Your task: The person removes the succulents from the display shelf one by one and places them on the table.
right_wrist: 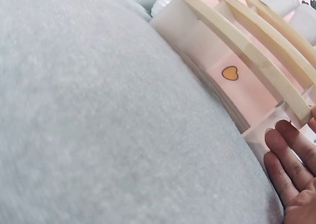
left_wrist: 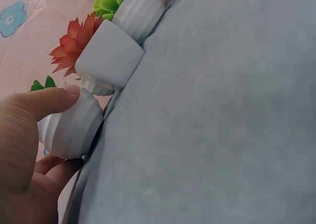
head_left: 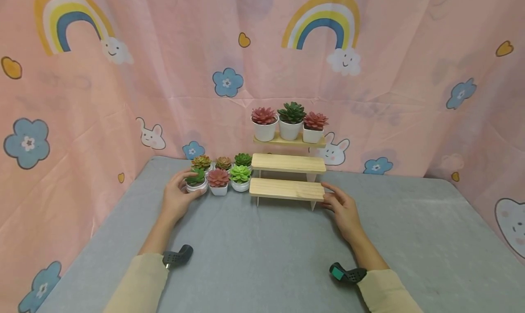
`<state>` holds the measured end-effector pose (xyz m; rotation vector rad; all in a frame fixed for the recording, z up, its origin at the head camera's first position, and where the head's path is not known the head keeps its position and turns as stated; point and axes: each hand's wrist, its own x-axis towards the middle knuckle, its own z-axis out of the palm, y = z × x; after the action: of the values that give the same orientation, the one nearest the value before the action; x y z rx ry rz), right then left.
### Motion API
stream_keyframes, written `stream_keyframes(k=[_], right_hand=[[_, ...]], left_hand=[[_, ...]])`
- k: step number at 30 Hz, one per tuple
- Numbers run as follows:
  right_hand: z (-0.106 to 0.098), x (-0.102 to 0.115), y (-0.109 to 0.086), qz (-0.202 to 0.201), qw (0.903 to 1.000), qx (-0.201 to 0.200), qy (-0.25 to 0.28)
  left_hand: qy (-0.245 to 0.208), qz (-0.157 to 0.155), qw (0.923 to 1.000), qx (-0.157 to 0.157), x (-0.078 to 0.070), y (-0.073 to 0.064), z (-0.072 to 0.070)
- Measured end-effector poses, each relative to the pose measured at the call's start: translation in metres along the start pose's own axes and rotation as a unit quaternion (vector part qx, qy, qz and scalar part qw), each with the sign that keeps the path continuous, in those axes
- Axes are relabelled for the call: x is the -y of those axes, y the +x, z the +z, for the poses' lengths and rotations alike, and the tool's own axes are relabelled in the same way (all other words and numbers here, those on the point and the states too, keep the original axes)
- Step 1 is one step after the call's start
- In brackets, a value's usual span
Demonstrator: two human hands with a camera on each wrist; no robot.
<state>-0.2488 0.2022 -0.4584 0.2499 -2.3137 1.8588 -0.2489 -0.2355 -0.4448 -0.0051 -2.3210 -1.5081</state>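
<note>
On the grey counter (head_left: 254,258), the left hand (head_left: 177,197) holds the front-left plant (head_left: 197,185) in curled fingers, while the right hand (head_left: 344,215) rests loosely extended fingers against the stand (head_left: 287,189), where a stray push could jolt it and topple the pots (head_left: 290,130) on top.

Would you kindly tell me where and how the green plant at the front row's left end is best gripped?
Probably by its white pot, below the leaves, coming from the left and clasping the rounded sides. The red plant stands close on its right, while on its left the left hand has room.
</note>
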Motion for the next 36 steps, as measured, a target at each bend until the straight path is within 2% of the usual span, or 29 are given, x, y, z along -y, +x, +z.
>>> stream_keyframes(k=[12, 30, 36], right_hand=[[0.001, 0.0, -0.0004, 0.004, 1.0, -0.003, -0.003], [0.0002, 0.0, -0.0003, 0.002, 1.0, -0.008, -0.005], [0.0018, 0.0007, -0.0007, 0.001, 1.0, -0.007, -0.001]], left_hand=[[0.001, -0.012, 0.9998, 0.015, 0.0013, -0.0002, 0.0003], [0.009, 0.005, 0.9995, 0.029, 0.003, 0.0005, 0.0037], [0.022, 0.013, 0.9991, 0.033, 0.0028, -0.0006, 0.0005]])
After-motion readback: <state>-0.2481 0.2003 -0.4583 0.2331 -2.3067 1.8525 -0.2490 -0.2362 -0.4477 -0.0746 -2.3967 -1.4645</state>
